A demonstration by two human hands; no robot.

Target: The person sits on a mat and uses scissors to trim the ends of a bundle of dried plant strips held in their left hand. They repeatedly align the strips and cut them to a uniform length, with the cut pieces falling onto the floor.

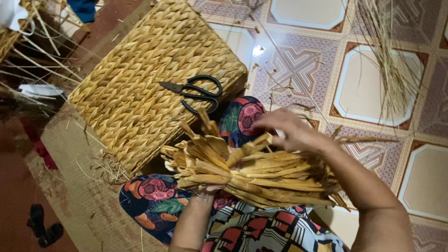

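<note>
Left hand point(210, 189) grips dried-leaf bundle point(252, 175) from below; right hand point(284, 130) pinches top strips.

Warm, yellowish indoor light, brightest over the woven basket point(158, 88) and the tiled floor point(373, 79). One small white glare spot on a tile near the top centre. Left edge dim, falling off into near-black shadow along the reddish floor. Soft shadow under the basket's near side and beneath the bundle of dried strips point(247, 175). Motion blur on the right hand point(287, 130) and on the loose straw at upper right. Scissors point(193, 93) fairly sharp. Slight softness and grain overall, mild stretching toward the corners.
</note>
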